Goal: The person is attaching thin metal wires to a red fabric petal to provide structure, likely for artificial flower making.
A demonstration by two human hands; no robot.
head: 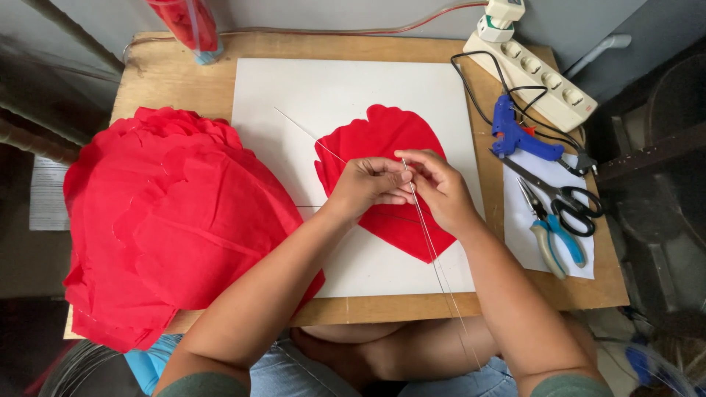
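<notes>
Both hands met over a red heart-shaped petal (390,184) lying on a white board (294,95) mid-desk. Left hand (368,187) and right hand (434,184) were curled, fingertips pinching thin wire (430,235) that ran toward the lap. Pile of red petals (169,220) crowded the left edge. Right side: blue glue gun (518,136), scissors (562,195), pliers (551,235), power strip (540,77).

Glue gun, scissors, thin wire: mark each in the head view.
glue gun (515,134), head view, on its blue body.
scissors (577,208), head view, on the black handle loops.
thin wire (426,228), head view, on the stretch below the hands.
</notes>
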